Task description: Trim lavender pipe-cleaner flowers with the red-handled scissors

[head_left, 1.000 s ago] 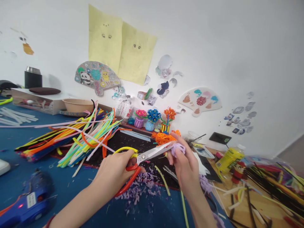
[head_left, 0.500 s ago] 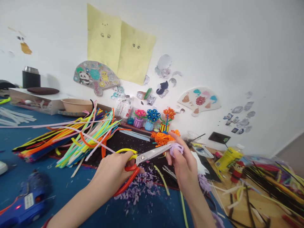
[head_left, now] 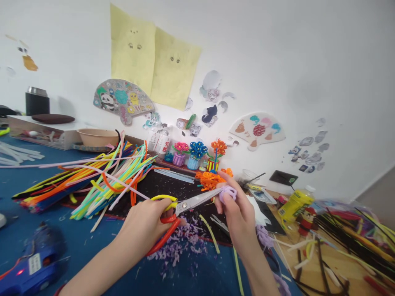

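My left hand (head_left: 151, 222) is closed round the handles of a pair of scissors (head_left: 197, 200), one handle yellow and the other red. The blades point right and their tips touch a small looped purple pipe-cleaner flower (head_left: 228, 193). Between thumb and fingers, my right hand (head_left: 237, 213) pinches that flower. Below the blades lies a scatter of purple fuzz clippings (head_left: 179, 244) on the blue table. Behind the flower sits a heap of orange pipe-cleaner pieces (head_left: 208, 180). More purple looped pieces (head_left: 264, 236) show beside my right wrist.
Bundled colourful pipe cleaners (head_left: 92, 176) lie at left, with a blue glue gun (head_left: 35, 263), its light red, in front. Small potted pipe-cleaner flowers (head_left: 197, 154) stand along the wall. A yellow bottle (head_left: 296, 203) and black pipe cleaners (head_left: 345, 234) are at right.
The view has shifted slightly, so everything sits a little further left. Both hands keep nearly the same pose, with the scissor tips still at the purple flower.
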A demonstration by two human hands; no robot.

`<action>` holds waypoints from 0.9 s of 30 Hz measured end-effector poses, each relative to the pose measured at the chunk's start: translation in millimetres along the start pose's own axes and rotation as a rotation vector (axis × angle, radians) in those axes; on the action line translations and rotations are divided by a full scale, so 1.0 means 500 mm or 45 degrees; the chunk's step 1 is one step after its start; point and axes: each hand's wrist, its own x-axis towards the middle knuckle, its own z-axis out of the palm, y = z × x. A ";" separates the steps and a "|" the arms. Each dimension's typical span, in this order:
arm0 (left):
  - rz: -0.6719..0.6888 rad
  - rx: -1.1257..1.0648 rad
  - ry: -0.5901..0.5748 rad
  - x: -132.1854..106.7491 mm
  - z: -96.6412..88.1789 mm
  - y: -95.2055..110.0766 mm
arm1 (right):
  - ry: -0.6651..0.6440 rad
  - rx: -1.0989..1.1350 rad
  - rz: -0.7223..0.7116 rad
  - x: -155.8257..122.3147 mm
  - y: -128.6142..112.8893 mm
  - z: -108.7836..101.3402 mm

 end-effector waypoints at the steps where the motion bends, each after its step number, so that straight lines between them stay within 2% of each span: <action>1: -0.005 0.008 -0.004 0.000 0.000 0.000 | -0.006 -0.001 -0.002 0.000 0.000 0.000; 9: -0.002 0.002 -0.027 0.001 0.004 -0.002 | 0.005 -0.033 -0.018 0.003 -0.001 -0.001; 15: -0.068 -0.017 -0.044 0.000 0.000 0.010 | -0.035 -0.081 -0.001 0.005 -0.004 -0.002; 27: -0.032 0.006 -0.042 0.002 0.003 0.007 | -0.060 -0.031 0.070 -0.005 -0.034 0.011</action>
